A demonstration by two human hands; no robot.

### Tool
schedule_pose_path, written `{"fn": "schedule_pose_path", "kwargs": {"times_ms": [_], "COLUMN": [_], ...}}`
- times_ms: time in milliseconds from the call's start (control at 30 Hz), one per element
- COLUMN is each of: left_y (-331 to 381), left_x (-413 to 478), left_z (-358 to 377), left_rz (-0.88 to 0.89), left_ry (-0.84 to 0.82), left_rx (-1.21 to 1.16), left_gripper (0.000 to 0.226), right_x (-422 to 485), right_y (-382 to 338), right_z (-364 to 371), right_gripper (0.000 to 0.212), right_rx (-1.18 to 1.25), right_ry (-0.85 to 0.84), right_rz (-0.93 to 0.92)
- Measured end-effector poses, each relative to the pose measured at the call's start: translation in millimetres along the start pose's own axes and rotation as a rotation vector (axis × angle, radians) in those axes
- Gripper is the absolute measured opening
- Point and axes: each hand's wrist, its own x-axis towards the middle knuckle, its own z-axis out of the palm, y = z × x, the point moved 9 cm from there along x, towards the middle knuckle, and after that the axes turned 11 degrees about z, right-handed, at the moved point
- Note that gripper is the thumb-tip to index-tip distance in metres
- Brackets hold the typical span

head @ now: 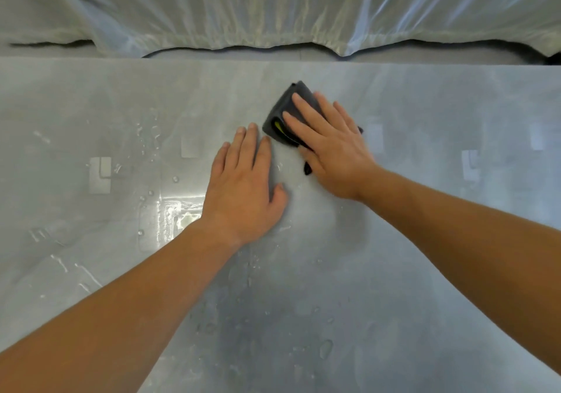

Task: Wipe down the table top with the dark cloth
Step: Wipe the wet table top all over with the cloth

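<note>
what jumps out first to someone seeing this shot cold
Two bare forearms reach in from the bottom corners, and the right hand lies flat on a folded dark cloth just right of centre on the grey table top. The left hand rests palm down beside it, empty. Water droplets bead on the near and left parts of the surface, and pale sheeting hangs behind.

Under the flat fingers of the right hand, a folded cloth of dark charcoal grey, with a thin streak of bright yellow-green showing in its fold just left of the fingertips. Beneath the fingers of the left hand, a smooth table top of pale blue-grey, mottled darker toward the near side, speckled with clear droplets and pale whitish rectangular reflections. Beyond the fingertips, a crinkled translucent plastic sheet in silvery grey-white, streaked with faint blue and dull olive sheen.
</note>
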Motion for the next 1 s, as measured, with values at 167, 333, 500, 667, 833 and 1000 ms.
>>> {"fn": "schedule_pose_path", "kwargs": {"times_ms": [167,333,500,667,833,1000], "left_y": [14,37,38,38,32,35], "left_x": [-3,-18,-36,-43,-55,-80], "left_z": [-2,9,16,24,17,31], "left_rz": [0.047,0.095,0.072,0.094,0.086,0.049], "left_ry": [0.015,0.021,0.01,0.001,0.053,0.033], "left_rx": [-0.036,-0.03,-0.008,-0.014,-0.047,-0.014], "left_gripper": [0.078,0.076,0.075,0.073,0.071,0.069], "right_x": [-9,-39,-61,-52,-113,-100], "right_y": [88,36,39,68,-1,32], "right_z": [-19,1,9,-1,33,22], "right_gripper": [0.057,0.057,0.055,0.057,0.057,0.054], "right_rx": [0.154,0.101,0.001,0.216,0.057,0.095], "right_ry": [0.107,0.085,0.036,0.148,0.101,0.123], "right_rz": [0.464,0.286,0.005,0.535,0.172,0.141]}}
